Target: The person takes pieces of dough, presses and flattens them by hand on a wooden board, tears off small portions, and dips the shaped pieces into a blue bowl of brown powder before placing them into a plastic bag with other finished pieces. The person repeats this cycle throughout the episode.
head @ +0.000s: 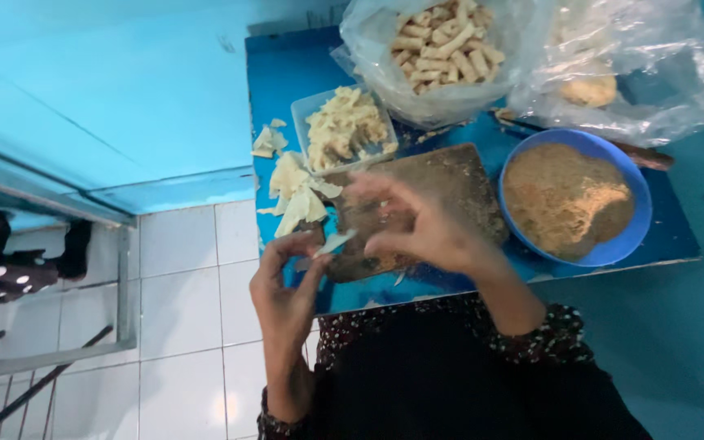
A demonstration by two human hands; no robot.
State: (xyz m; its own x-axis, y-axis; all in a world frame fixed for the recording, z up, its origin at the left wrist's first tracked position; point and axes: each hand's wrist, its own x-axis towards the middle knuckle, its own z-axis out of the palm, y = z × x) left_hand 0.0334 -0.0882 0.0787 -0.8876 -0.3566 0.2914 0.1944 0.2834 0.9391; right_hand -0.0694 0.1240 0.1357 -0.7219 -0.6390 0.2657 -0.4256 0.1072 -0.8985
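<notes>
Bags of clear plastic sit farthest beyond my fingers: one bag is heaped with finished pale rolls, the other is crumpled and holds only a lump or two, as far as I can tell. Judging by that heap, a good share of the work is done. Beyond my right hand, off to its outer side, the blue bowl is full of brown crumbs, so plenty of coating remains. Under and just past my fingers lies the wooden board on the blue tabletop. Past my left hand, the clear tub is piled with pale shreds, and a loose pile of thin wrappers lies beside it, with a few scraps farther out. I judge many pieces are left to wrap. Smallest is the wrapper piece between my two hands, above the near edge of the board. My left thumb and fingers pinch its lower end; my right fingers are curled loosely over it, and whether they grip it I cannot tell.
</notes>
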